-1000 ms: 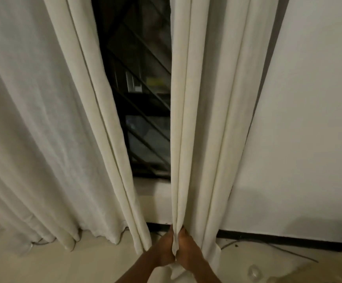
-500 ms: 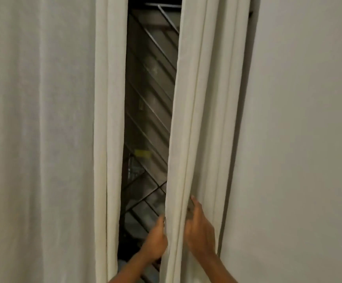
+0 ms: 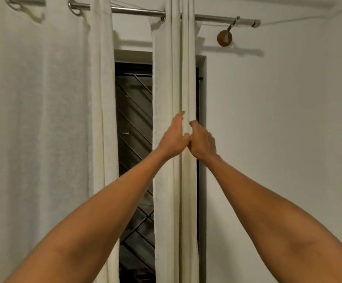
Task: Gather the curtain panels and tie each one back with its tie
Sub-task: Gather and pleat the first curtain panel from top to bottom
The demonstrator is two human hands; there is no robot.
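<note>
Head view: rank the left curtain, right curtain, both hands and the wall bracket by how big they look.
1. left curtain
2. right curtain
3. left hand and right hand, which look alike
4. bracket, smallest, though it is farther from the camera than the hands

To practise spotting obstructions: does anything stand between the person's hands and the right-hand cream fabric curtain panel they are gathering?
Nothing visible does. The left hand and right hand grip a fold of the right-hand cream fabric curtain panel, side by side. No tie is in view.
</note>
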